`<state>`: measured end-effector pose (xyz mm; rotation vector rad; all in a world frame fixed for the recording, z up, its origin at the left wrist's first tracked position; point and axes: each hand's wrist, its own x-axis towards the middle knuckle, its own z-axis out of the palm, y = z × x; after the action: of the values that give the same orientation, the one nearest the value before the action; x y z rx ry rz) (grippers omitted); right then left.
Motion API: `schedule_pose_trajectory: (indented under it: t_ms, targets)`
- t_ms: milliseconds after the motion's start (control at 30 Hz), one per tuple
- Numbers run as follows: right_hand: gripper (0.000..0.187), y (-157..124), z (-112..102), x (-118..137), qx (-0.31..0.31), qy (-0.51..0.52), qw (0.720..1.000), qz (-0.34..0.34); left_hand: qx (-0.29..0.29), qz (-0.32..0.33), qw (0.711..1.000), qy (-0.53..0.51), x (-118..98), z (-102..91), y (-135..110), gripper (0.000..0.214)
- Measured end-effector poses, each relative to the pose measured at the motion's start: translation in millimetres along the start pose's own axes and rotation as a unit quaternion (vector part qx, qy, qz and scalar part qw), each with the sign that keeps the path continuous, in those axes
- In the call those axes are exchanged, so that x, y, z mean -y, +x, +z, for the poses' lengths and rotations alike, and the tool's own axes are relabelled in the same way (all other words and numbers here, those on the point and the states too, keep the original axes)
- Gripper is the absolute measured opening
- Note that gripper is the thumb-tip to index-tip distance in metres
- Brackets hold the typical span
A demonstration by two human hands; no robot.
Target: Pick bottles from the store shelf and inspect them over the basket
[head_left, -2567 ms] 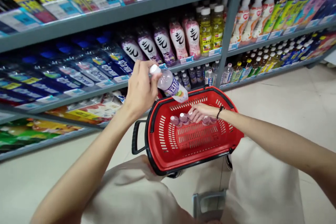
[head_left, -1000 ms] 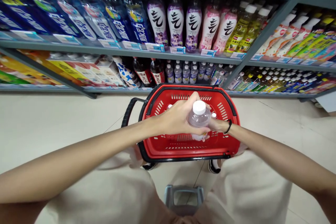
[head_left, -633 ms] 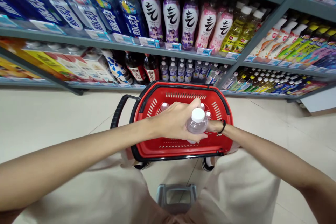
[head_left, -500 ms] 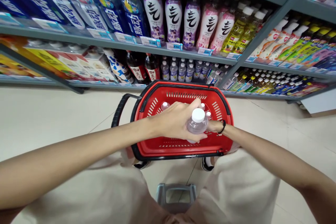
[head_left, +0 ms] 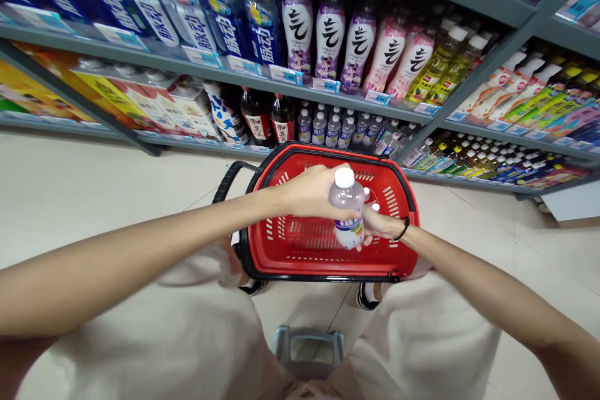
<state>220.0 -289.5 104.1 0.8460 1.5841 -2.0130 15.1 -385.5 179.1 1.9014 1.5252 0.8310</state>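
Observation:
A red shopping basket [head_left: 328, 262] with black rim stands on the floor in front of my knees. My left hand [head_left: 312, 190] is closed around a small clear bottle [head_left: 347, 212] with a white cap and purple label, held upright over the basket. My right hand [head_left: 377, 228] reaches into the basket right behind that bottle, beside the white caps of other small bottles [head_left: 374, 205]; its fingers are mostly hidden.
Grey store shelves [head_left: 262, 78] run across the back with purple and pink drink bottles [head_left: 328, 37], blue bottles [head_left: 220, 12], small bottles [head_left: 328, 128] on the lower shelf and cartons [head_left: 140, 106] at the left. Pale tiled floor [head_left: 94, 181] lies around. A grey handle [head_left: 307, 350] shows between my knees.
My left hand carried the bottle from up near the shelf down over the basket, then turned it upright and lifted it slightly. The view shifted downward. The right hand stays in the basket.

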Motion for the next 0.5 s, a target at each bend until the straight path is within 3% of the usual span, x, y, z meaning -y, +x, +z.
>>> schedule_pose_trajectory:
  t_ms: [100, 233, 367, 500]
  targets:
    - [0.100, 1, 4, 8, -0.026, 0.032, 0.999, 0.018, -0.036, -0.037, 0.995, -0.086, 18, -4.5, 5, 0.047]
    - [0.089, 0, 12, 17, -0.052, 0.075, 0.994, -0.053, -0.084, -0.077, 0.985, -0.131, 34, -10.4, 11, 0.048]
    - [0.094, 1, 12, 22, -0.040, 0.102, 0.990, -0.085, -0.136, -0.123, 0.973, -0.141, 42, -16.3, 16, 0.052]
    - [0.075, -3, 8, 28, -0.050, 0.118, 0.979, -0.161, -0.163, -0.154, 0.949, -0.222, 50, -17.2, 19, 0.053]
